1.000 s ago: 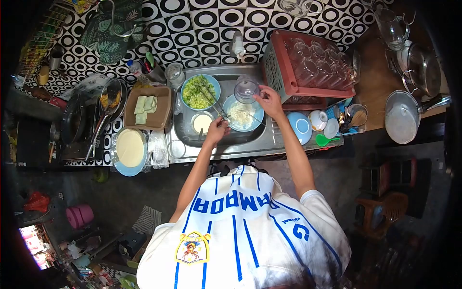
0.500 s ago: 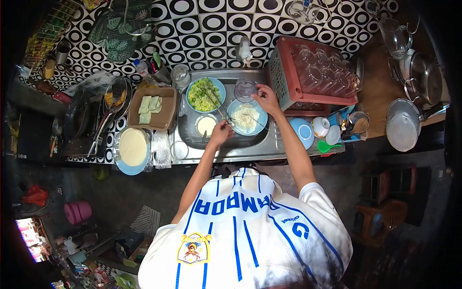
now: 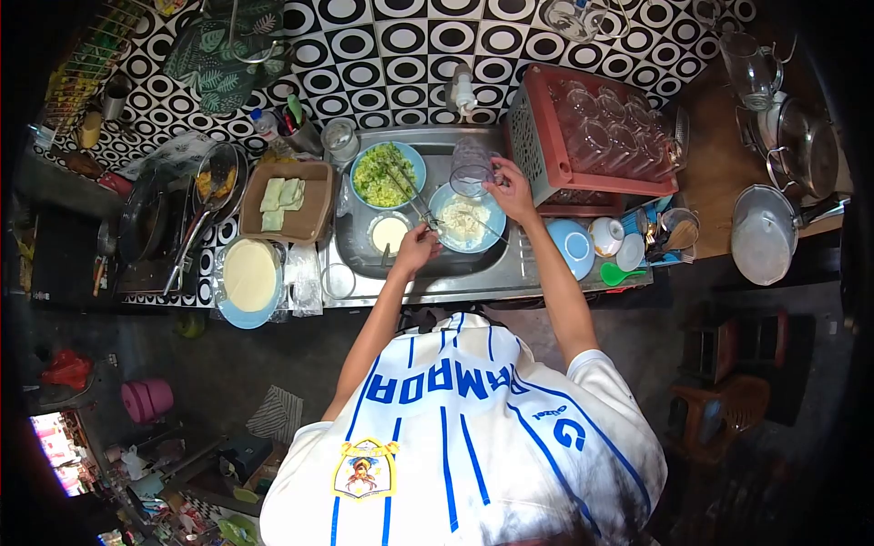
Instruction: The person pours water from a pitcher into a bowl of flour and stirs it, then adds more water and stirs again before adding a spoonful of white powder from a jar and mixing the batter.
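Note:
My right hand (image 3: 512, 193) is closed round the handle side of a clear glass mug (image 3: 471, 168). The mug tilts over the back of a light blue bowl (image 3: 500, 217) holding white flour (image 3: 464, 221); whether liquid flows is too small to tell. At this bowl's left rim, my left hand (image 3: 418, 248) is closed and appears to grip the edge. A thin metal utensil rests across the bowl. Behind it stands another blue bowl (image 3: 422, 162) of chopped greens (image 3: 384, 177), with metal tongs (image 3: 405, 189) leaning in it. A small bowl of cream-coloured batter (image 3: 391, 234) with a spoon sits left of my left hand.
All the bowls stand in a steel sink (image 3: 364, 294). To the left are a brown tray (image 3: 314, 202) with folded wrappers, a plate of flat wrappers (image 3: 252, 278), and a frying pan (image 3: 146, 218). On the right are a red crate (image 3: 551, 164) of glasses and a green spoon (image 3: 621, 275).
My right hand has tipped the glass mug further, so its side now shows more. The mug stays above the flour bowl. My left hand has hardly moved.

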`<control>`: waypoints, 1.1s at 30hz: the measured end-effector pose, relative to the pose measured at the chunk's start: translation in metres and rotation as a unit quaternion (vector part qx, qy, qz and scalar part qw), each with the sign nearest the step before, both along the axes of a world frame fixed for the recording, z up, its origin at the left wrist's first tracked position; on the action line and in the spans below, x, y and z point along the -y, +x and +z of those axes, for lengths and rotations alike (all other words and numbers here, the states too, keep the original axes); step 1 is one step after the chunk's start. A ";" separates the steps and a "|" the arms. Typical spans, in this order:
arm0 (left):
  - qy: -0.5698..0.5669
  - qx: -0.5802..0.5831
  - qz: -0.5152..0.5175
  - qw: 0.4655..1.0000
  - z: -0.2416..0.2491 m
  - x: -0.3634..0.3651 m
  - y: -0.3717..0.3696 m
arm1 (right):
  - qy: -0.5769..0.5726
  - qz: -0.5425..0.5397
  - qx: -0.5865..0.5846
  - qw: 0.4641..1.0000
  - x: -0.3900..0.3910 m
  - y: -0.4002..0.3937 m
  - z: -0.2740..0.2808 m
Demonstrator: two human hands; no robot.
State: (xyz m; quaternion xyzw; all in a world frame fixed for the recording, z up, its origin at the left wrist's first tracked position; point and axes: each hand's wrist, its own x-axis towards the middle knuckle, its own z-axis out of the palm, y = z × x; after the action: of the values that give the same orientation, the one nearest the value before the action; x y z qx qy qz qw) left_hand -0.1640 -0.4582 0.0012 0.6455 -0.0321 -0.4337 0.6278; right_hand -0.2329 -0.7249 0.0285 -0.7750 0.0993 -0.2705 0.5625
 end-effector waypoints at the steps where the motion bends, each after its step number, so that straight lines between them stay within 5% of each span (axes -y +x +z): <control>1: 0.000 0.001 0.000 1.000 0.000 0.000 0.000 | 0.003 -0.003 -0.002 1.000 -0.001 -0.001 0.002; 28: 0.001 0.011 -0.026 1.000 -0.003 -0.001 0.003 | 0.035 0.014 -0.011 0.999 -0.008 -0.006 0.004; 33: 0.011 0.015 -0.014 1.000 0.000 0.000 0.000 | -0.036 -0.036 0.020 0.998 0.009 0.013 -0.032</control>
State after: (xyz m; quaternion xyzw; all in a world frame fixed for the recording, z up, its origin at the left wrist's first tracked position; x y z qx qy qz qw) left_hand -0.1644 -0.4578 0.0014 0.6579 -0.0459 -0.4333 0.6142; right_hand -0.2203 -0.7341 -0.0033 -0.7853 0.1063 -0.3095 0.5256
